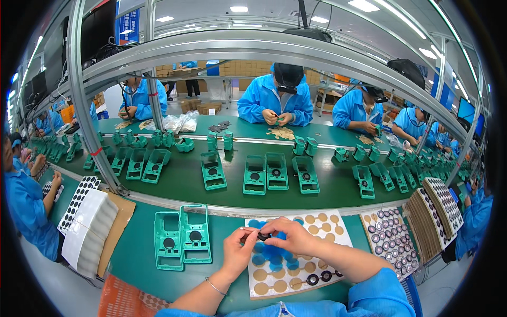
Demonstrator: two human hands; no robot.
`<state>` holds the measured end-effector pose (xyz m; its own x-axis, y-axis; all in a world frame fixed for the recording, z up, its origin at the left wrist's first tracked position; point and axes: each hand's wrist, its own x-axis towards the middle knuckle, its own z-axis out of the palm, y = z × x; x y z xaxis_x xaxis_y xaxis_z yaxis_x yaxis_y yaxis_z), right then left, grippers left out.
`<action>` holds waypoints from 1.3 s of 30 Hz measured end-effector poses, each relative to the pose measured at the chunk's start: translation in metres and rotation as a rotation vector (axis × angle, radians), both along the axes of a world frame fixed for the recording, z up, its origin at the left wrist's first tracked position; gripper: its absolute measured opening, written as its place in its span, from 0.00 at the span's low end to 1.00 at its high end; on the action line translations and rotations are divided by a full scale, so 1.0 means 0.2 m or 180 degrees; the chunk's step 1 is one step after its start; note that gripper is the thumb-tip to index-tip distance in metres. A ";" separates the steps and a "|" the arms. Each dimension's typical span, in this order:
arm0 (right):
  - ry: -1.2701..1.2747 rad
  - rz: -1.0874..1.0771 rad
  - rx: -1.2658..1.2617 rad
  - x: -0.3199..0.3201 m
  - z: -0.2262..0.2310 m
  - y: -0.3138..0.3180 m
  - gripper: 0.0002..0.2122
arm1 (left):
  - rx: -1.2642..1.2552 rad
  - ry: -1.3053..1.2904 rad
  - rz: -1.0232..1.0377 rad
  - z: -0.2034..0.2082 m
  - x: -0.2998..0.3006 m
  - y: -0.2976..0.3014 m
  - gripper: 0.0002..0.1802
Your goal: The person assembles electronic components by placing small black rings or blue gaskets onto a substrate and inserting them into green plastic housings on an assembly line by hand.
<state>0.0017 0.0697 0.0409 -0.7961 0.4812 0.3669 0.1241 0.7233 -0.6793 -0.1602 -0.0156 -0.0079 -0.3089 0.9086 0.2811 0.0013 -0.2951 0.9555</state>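
Observation:
In front of my chest, both hands come together on a small black round part [263, 236]. My left hand [237, 251] pinches its left side, while my right hand [289, 235] grips it from the right; the fingers partly cover it. Below them lies a white sheet [344, 242] bearing rows of tan round pieces [260, 288]. Blue translucent discs [258, 260] are bunched on the sheet under my hands. A few black ring-shaped parts [312, 279] rest near its lower right, beside my right forearm. Left of my hands, two green plastic housings [204, 248] with black discs lie side by side.
Round parts fill a tray [374, 244] on the right, near stacked cardboard sheets [422, 214]. White sheets [90, 232] stand at left above an orange crate [119, 298]. Beyond the metal rail, a dark green belt [232, 198] carries green housings; co-workers [277, 100] sit across it.

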 end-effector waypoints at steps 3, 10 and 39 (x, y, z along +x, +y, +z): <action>-0.0024 0.0255 -0.0182 -0.06 0.00 0.07 0.11 | 0.0001 0.0021 0.0160 -0.01 -0.02 0.01 0.08; -0.0024 -0.0532 -0.0485 -0.33 -0.01 0.43 0.09 | -0.0172 0.0684 0.0880 0.00 0.02 -0.02 0.30; -0.0200 -0.1692 0.2422 -0.44 -0.47 1.07 0.08 | 0.0394 0.3132 0.0187 -0.06 0.10 -0.03 0.15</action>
<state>-0.0857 0.2844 -0.0524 -0.5691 0.4359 0.6972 0.5874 0.8089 -0.0263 -0.1403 -0.0222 -0.0195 0.0693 0.8462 0.5283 0.7949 -0.3668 0.4833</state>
